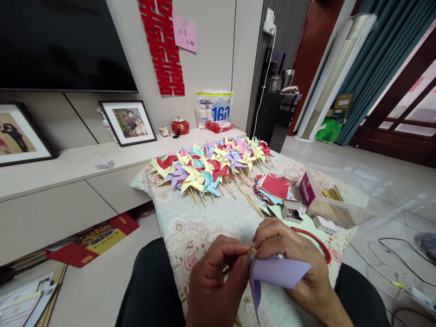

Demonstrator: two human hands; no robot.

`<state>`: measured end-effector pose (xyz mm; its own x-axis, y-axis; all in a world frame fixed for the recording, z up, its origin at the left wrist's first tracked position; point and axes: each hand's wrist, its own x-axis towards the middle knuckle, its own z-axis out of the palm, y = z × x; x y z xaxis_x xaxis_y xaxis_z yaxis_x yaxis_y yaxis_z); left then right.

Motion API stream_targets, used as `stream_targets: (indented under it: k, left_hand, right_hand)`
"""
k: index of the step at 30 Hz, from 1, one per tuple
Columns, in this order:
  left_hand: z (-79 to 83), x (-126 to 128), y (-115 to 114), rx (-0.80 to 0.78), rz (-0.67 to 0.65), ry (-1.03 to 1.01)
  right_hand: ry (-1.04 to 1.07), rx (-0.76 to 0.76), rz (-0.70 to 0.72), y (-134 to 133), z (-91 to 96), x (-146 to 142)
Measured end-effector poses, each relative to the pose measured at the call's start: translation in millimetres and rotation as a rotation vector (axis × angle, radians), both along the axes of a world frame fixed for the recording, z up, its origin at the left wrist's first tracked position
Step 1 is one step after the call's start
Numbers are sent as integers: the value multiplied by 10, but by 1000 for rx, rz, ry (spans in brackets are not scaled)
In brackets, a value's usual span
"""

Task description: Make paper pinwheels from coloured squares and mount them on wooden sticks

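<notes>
My left hand (218,277) and my right hand (289,254) meet low in the middle of the view, over a table with a flowered cloth (184,227). Both are closed in a pinch around the tip of a thin wooden stick (251,250). A folded piece of lilac paper (277,272) hangs under my right fingers, touching them. A red scissor handle (315,240) shows just behind my right hand. A big heap of finished paper pinwheels (211,165) in several colours lies at the far end of the table.
A stack of cut paper squares (274,187) and a small box of pins (293,212) lie by a clear plastic box of sticks (337,200) on the right. A long low cabinet (68,181) with framed photos stands on the left. Cables (391,254) trail on the floor.
</notes>
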<state>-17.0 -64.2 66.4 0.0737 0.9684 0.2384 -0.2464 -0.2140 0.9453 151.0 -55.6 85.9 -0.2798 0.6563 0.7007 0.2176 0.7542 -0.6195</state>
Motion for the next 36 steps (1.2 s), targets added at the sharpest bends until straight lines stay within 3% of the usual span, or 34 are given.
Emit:
stream_targets:
  k: [13,27,36]
  left_hand:
    - [-20,-65,-20,17,15,154]
    - [151,-105,-30,149,33,284]
    - [145,-66,-70,83,69,256]
  right_hand:
    - [-52,-20,-36,-43,12,-9]
    - [28,-99,65,-55,-19,2]
    - [19,-45,36,-74,-27,-25]
